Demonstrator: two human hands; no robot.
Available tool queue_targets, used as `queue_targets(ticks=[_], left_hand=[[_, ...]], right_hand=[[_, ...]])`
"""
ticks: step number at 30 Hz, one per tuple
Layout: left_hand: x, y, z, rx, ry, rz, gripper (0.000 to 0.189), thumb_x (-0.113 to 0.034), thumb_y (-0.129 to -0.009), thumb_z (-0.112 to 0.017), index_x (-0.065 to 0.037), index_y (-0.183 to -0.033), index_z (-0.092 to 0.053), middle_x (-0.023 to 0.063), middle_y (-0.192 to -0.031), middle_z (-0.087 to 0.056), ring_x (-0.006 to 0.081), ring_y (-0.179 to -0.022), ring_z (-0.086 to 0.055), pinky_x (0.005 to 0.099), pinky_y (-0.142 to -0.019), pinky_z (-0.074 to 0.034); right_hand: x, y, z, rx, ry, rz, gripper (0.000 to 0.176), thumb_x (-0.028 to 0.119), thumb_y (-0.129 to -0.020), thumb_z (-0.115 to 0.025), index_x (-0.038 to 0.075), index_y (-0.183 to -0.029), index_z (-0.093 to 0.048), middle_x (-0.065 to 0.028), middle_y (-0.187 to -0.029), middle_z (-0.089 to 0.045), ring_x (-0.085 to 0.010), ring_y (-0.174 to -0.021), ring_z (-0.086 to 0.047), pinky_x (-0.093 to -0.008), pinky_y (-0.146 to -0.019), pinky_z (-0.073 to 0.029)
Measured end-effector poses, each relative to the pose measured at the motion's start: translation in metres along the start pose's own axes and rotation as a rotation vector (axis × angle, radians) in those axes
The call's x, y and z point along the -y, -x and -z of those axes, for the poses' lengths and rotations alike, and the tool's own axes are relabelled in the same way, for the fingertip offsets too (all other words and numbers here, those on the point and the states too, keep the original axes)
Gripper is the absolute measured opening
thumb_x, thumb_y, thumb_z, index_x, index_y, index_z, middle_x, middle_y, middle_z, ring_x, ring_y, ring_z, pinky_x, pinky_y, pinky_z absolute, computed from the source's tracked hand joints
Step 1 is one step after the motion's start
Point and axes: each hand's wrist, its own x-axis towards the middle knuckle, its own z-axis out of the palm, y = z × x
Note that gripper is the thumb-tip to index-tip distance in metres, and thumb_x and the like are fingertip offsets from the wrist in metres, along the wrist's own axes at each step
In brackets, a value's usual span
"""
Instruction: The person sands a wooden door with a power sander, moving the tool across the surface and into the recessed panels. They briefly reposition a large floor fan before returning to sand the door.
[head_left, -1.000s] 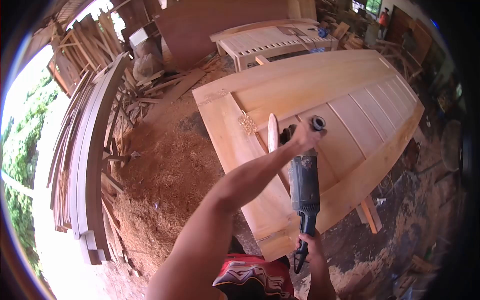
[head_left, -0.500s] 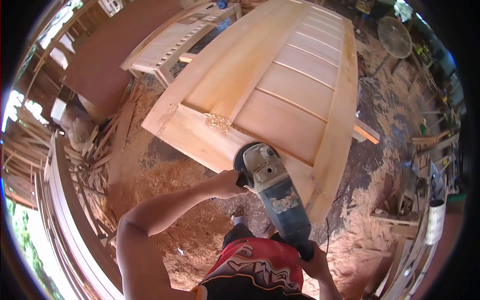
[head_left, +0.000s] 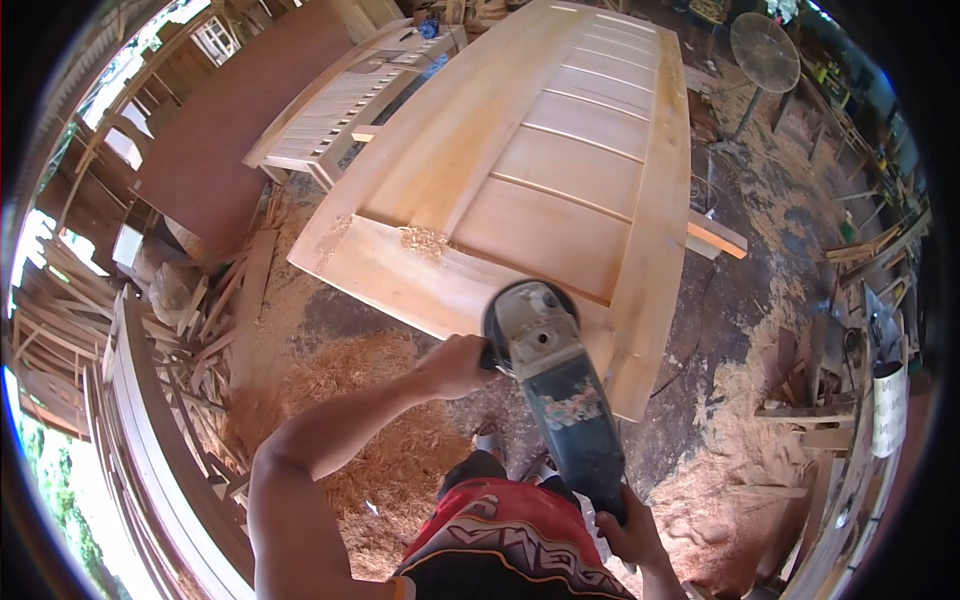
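A large angle grinder (head_left: 565,400) with a round disc head rests over the near end rail of a pale wooden panel door (head_left: 570,225). My left hand (head_left: 455,368) is closed around the side handle at the tool's head. At the rear of the body, my right hand (head_left: 632,530) grips the back handle. The disc's underside, against or just above the wood, is hidden by the tool. A small heap of shavings (head_left: 424,243) lies on the door near the left end of the inner panel groove.
A slatted wooden piece (head_left: 345,110) stands behind left, beside a brown sheet (head_left: 235,120). Long boards (head_left: 160,440) lean at the left. Sawdust (head_left: 370,400) covers the floor. A round fan (head_left: 765,52) stands back right, and a support beam (head_left: 717,236) juts out.
The grinder has shifted slightly right along the near end of the door, with both my hands still on it. The whole view has also shifted a little.
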Motion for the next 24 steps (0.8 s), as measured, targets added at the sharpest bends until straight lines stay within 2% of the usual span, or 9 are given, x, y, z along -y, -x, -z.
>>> queue_targets(ticks=[2, 5, 9, 10, 13, 16, 19, 22, 24], left_hand=[[-0.014, -0.006, -0.017, 0.053, -0.015, 0.002, 0.033, -0.030, -0.088, -0.074, 0.000, -0.102, -0.070, 0.0198, -0.084, -0.075, 0.0337, -0.081, -0.075, 0.0457, -0.077, -0.059], [-0.019, -0.020, -0.039, 0.041, -0.069, -0.053, 0.038, -0.033, -0.088, -0.076, 0.002, -0.102, -0.068, 0.0212, -0.084, -0.074, 0.0364, -0.081, -0.074, 0.0475, -0.076, -0.057], [-0.011, -0.021, -0.043, -0.068, -0.185, -0.163, 0.041, -0.037, -0.093, -0.070, 0.000, -0.108, -0.059, 0.0220, -0.086, -0.072, 0.0389, -0.083, -0.073, 0.0504, -0.077, -0.058], [-0.002, -0.015, -0.042, -0.123, -0.218, -0.179, 0.040, -0.036, -0.095, -0.068, 0.000, -0.108, -0.058, 0.0217, -0.087, -0.071, 0.0388, -0.082, -0.073, 0.0504, -0.077, -0.058], [0.034, -0.007, -0.023, -0.162, -0.323, -0.116, 0.033, -0.033, -0.099, -0.062, -0.003, -0.110, -0.053, 0.0182, -0.090, -0.070, 0.0373, -0.078, -0.073, 0.0505, -0.071, -0.060], [0.068, -0.006, 0.012, -0.192, -0.362, -0.028, 0.030, -0.032, -0.101, -0.061, -0.005, -0.111, -0.053, 0.0165, -0.085, -0.071, 0.0339, -0.074, -0.074, 0.0484, -0.067, -0.061], [0.091, -0.008, 0.028, -0.328, -0.395, -0.102, 0.027, -0.027, -0.098, -0.063, -0.005, -0.111, -0.052, 0.0159, -0.081, -0.071, 0.0361, -0.072, -0.073, 0.0500, -0.068, -0.059], [0.067, -0.020, 0.015, -0.220, -0.376, -0.027, 0.027, -0.025, -0.096, -0.063, -0.006, -0.112, -0.052, 0.0171, -0.086, -0.071, 0.0381, -0.081, -0.073, 0.0532, -0.072, -0.057], [0.042, -0.036, -0.010, -0.165, -0.333, -0.032, 0.027, -0.024, -0.096, -0.062, -0.006, -0.113, -0.052, 0.0176, -0.094, -0.072, 0.0382, -0.087, -0.072, 0.0541, -0.075, -0.056]], right_hand=[[0.014, 0.020, 0.000, -0.057, 0.024, -0.102, 0.072, 0.033, -0.092, -0.071, -0.005, -0.148, -0.043, -0.0246, -0.099, -0.074, -0.0274, -0.088, -0.076, -0.0386, -0.076, -0.058], [-0.026, 0.032, -0.004, -0.188, -0.028, 0.045, 0.054, 0.023, -0.097, -0.059, -0.008, -0.139, -0.047, -0.0080, -0.072, -0.067, -0.0142, -0.061, -0.066, -0.0303, -0.057, -0.054], [-0.034, 0.022, -0.018, -0.250, -0.005, 0.064, 0.057, 0.026, -0.098, -0.058, -0.008, -0.142, -0.045, -0.0081, -0.073, -0.067, -0.0142, -0.060, -0.066, -0.0305, -0.056, -0.054], [-0.036, 0.015, -0.021, -0.227, 0.123, 0.091, 0.061, 0.025, -0.097, -0.060, -0.007, -0.146, -0.042, -0.0108, -0.075, -0.069, -0.0164, -0.062, -0.068, -0.0322, -0.058, -0.055], [-0.003, -0.012, -0.044, -0.153, 0.175, -0.077, 0.077, 0.034, -0.093, -0.067, 0.000, -0.155, -0.036, -0.0315, -0.097, -0.072, -0.0481, -0.092, -0.072, -0.0499, -0.079, -0.057], [0.041, -0.047, -0.067, -0.100, 0.260, -0.009, 0.087, 0.038, -0.093, -0.067, 0.002, -0.160, -0.025, -0.0342, -0.098, -0.071, -0.0522, -0.096, -0.070, -0.0528, -0.083, -0.055], [0.067, -0.069, -0.074, -0.081, 0.202, 0.033, 0.093, 0.038, -0.093, -0.068, 0.003, -0.162, -0.017, -0.0357, -0.100, -0.070, -0.0515, -0.099, -0.069, -0.0516, -0.085, -0.055], [0.054, -0.060, -0.059, -0.192, 0.234, 0.141, 0.078, 0.025, -0.096, -0.062, 0.001, -0.161, -0.024, -0.0284, -0.094, -0.073, -0.0474, -0.091, -0.073, -0.0448, -0.077, -0.057], [0.035, -0.037, -0.034, -0.241, 0.256, 0.138, 0.079, 0.026, -0.097, -0.062, -0.001, -0.160, -0.023, -0.0258, -0.089, -0.072, -0.0420, -0.082, -0.074, -0.0427, -0.071, -0.056]])
